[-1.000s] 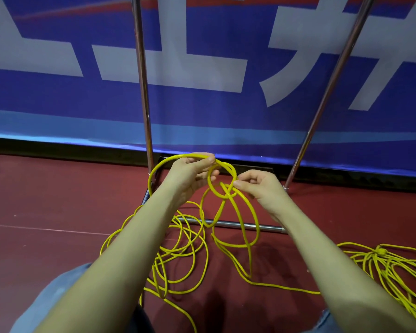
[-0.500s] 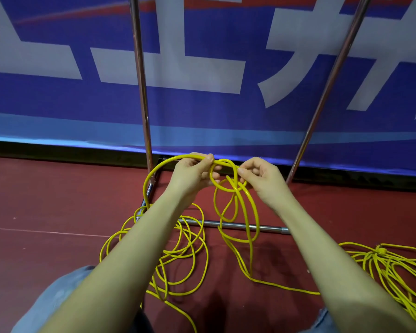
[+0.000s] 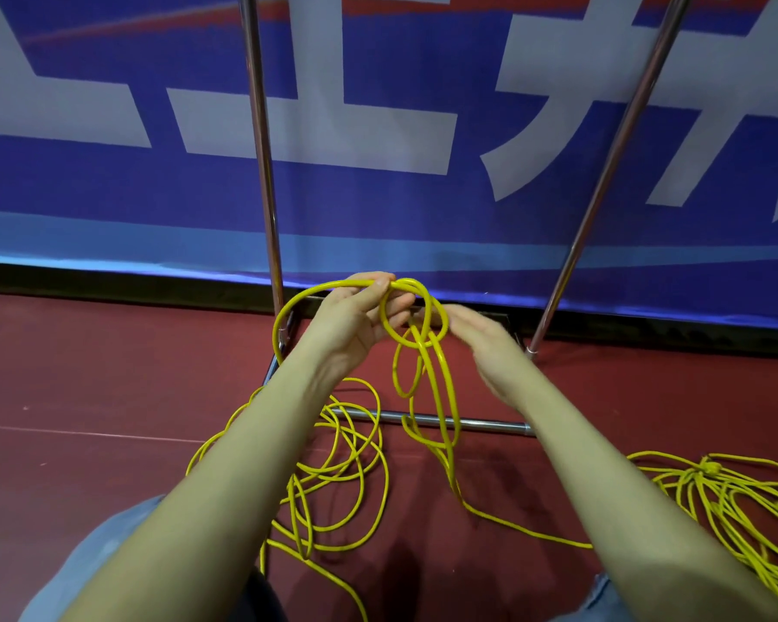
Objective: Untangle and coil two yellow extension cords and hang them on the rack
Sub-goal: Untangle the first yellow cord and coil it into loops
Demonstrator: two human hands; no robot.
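Note:
My left hand (image 3: pixel 355 325) grips a yellow extension cord (image 3: pixel 443 388) at the top of a small knotted loop, held up in front of the rack. Just right of that loop is my right hand (image 3: pixel 481 347), blurred, its fingertips reaching in behind the loop; whether it holds the cord is unclear. From the loop the cord hangs in long strands to a loose tangle (image 3: pixel 360 487) on the floor under my left forearm. A second yellow cord (image 3: pixel 715 491) lies bunched on the floor at the right edge.
The rack's two chrome uprights (image 3: pixel 261 150) (image 3: pixel 611 163) rise in front of a blue banner wall. Its low base bar (image 3: pixel 477 425) crosses the red floor just behind the hanging strands. My knees in blue fabric (image 3: pixel 91 558) show at the bottom.
My hands have drawn closer together and the loop has tightened into a smaller knot. The right hand has shifted and turned blurry, its earlier pinch on the cord no longer plain.

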